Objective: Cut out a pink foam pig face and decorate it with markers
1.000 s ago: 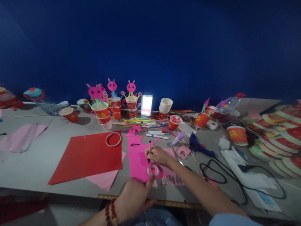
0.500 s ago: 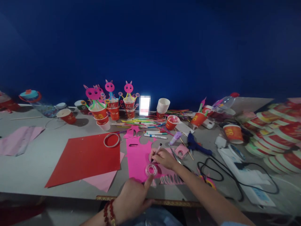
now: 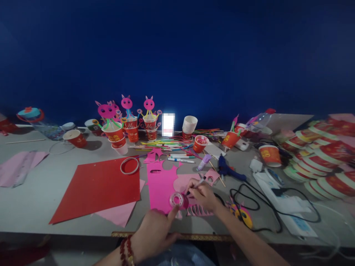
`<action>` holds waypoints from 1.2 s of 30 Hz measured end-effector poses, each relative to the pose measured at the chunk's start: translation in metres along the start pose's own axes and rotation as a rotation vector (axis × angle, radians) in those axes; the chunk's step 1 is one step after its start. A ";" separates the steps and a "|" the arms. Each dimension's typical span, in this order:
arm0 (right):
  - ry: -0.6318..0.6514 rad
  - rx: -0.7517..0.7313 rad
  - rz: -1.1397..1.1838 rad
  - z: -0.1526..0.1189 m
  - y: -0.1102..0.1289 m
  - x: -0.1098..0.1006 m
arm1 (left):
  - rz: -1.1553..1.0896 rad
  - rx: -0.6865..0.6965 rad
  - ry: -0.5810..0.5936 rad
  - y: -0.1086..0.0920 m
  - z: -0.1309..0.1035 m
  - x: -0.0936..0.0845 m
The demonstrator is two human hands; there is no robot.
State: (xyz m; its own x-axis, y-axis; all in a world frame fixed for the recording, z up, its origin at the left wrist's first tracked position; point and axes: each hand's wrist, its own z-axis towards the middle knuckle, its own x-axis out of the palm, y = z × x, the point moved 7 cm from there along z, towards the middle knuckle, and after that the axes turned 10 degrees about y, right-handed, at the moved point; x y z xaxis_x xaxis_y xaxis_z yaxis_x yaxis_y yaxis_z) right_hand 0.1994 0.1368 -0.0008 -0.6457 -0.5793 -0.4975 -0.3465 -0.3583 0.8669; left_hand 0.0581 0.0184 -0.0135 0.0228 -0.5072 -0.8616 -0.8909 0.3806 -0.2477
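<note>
My right hand (image 3: 203,194) is closed around a slim dark-tipped pen (image 3: 201,181), tilted with its lower end beside the tape roll's right edge. With its index finger stretched out, my left hand (image 3: 159,227) touches the near rim of a small clear-and-pink tape roll (image 3: 176,200). The thumb is held apart from that finger. Under the roll lies a bright pink sheet (image 3: 158,186) with pieces cut from its edges. A pale pink sheet (image 3: 181,182) and a strip with several cut-out slots (image 3: 198,210) lie partly beneath my right hand.
A red sheet (image 3: 97,190) bears a large tape ring (image 3: 129,166). Pink paper figures stand in red paper cups (image 3: 113,136) at the back. Markers (image 3: 181,160), a purple glue stick (image 3: 204,162), a blue glue gun (image 3: 230,170), black cable and stacked cups (image 3: 324,159) are to the right.
My right hand and pen have moved rightward around the tape roll, and the pen now leans more toward the right. My left finger stays on the roll. The whole view has shifted slightly.
</note>
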 end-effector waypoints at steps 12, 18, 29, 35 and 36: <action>-0.204 -0.102 -0.107 -0.039 0.027 0.015 | -0.066 0.022 0.034 0.006 0.000 -0.002; -0.218 -0.068 -0.063 -0.043 0.030 0.023 | -0.418 0.118 -0.054 0.010 -0.006 -0.016; -0.162 -0.028 0.388 -0.034 0.044 0.057 | -1.275 0.352 -0.085 0.003 -0.005 -0.022; -0.202 -0.096 0.260 -0.033 0.055 0.053 | -1.233 0.280 -0.421 0.021 -0.001 -0.031; -0.213 -0.095 0.233 -0.033 0.056 0.048 | -1.248 0.246 -0.432 0.026 0.000 -0.028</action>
State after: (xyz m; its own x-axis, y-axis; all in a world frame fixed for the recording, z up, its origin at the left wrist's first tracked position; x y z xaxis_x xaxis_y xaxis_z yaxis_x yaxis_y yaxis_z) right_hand 0.1710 0.0650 0.0232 -0.8317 -0.4909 -0.2596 -0.1137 -0.3070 0.9449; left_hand 0.0344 0.0429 0.0044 0.9351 -0.3491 -0.0619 -0.0670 -0.0027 -0.9977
